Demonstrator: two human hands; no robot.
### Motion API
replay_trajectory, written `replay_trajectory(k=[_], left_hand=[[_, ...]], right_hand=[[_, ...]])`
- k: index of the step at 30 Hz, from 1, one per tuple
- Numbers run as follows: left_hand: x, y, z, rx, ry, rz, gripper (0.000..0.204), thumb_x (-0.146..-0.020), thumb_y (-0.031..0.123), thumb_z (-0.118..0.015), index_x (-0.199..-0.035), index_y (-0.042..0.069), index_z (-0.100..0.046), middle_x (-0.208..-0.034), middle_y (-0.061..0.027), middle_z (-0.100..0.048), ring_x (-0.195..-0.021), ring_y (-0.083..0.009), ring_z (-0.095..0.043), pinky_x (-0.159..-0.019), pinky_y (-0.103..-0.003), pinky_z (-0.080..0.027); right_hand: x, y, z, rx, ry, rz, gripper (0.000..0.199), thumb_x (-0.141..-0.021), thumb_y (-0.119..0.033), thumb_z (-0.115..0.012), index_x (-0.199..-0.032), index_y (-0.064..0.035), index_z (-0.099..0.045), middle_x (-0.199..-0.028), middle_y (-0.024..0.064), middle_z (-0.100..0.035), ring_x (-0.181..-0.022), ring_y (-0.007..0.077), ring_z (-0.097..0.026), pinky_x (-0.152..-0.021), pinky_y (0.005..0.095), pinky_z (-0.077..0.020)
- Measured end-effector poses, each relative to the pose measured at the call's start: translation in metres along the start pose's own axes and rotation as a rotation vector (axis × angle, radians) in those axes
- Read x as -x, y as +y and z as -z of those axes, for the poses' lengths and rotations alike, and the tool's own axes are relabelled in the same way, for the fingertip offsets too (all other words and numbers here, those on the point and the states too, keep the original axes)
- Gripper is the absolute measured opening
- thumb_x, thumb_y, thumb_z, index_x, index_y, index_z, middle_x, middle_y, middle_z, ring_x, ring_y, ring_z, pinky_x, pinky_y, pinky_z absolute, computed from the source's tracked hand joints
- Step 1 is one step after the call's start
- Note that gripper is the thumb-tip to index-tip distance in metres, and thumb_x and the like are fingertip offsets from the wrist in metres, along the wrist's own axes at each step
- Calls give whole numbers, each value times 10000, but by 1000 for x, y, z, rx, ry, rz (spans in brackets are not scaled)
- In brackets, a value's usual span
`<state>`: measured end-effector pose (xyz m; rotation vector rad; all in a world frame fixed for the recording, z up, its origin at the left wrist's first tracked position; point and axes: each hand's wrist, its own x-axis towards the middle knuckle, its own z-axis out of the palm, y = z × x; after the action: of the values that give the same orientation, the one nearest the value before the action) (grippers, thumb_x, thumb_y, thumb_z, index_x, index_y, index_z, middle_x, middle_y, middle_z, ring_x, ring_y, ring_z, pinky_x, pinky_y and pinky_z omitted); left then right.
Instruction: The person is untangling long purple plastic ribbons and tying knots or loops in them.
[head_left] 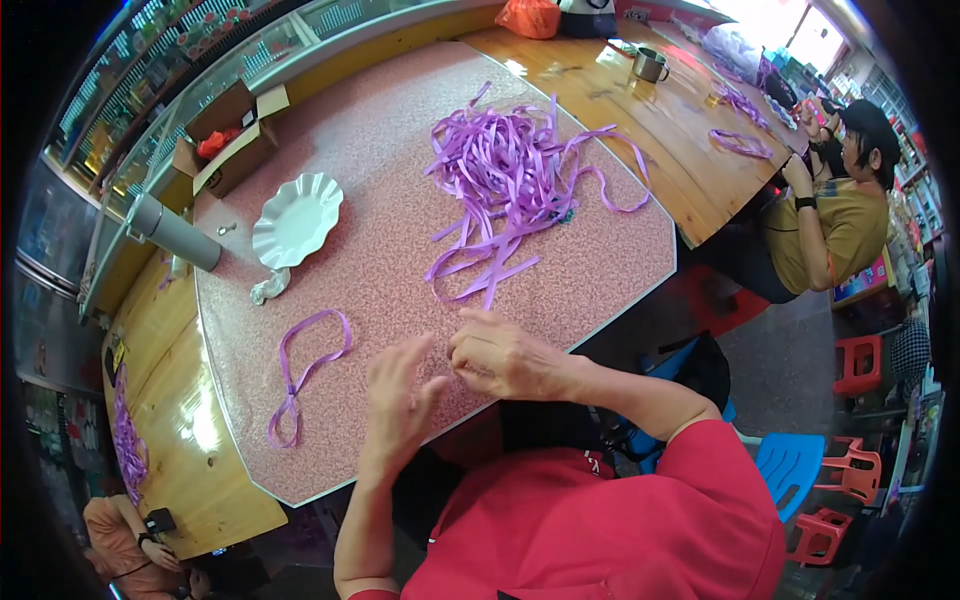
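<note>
The purple ribbon pile (500, 160) lay on the pink desk (380, 290), its loose ends (515, 270) close to my right grip (505, 360). Those fingers were curled; I couldn't tell if they held anything. My left grip (400, 400) was spread wide, near a tied purple loop (291, 392). White marks (597, 463) on my red shirt (600, 530) were too small to read. The desk's edge (625, 311) ran under my wrists; pink top stretched ahead.

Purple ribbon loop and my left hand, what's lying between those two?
Only bare pink speckled tabletop lies between the purple ribbon loop and your left hand, as the head view shows.
</note>
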<state>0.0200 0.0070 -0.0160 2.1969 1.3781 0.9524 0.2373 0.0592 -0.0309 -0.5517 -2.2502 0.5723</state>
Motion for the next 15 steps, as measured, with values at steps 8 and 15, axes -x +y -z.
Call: replay_trajectory(k=[8, 15], left_hand=[[-1, 3, -1, 495, -67, 344, 179, -1004, 111, -586, -1100, -7, -678, -800, -107, -691, -695, -158, -663, -634, -291, -505], [-41, -24, 44, 293, -288, 297, 188, -980, 196, -646, -961, 10, -656, -787, -54, -667, -733, -135, -630, -655, -307, -471]], right_hand=[[-9, -14, 5, -221, 36, -225, 207, -848, -62, -711, -1031, -23, -623, -931, 126, -614, -855, 306, -642, -736, 389, -521], [-33, 16, -2, -94, 41, -90, 111, -854, -105, -739, -943, -44, -713, -877, 105, -619, -791, 284, -640, -690, 382, -511]])
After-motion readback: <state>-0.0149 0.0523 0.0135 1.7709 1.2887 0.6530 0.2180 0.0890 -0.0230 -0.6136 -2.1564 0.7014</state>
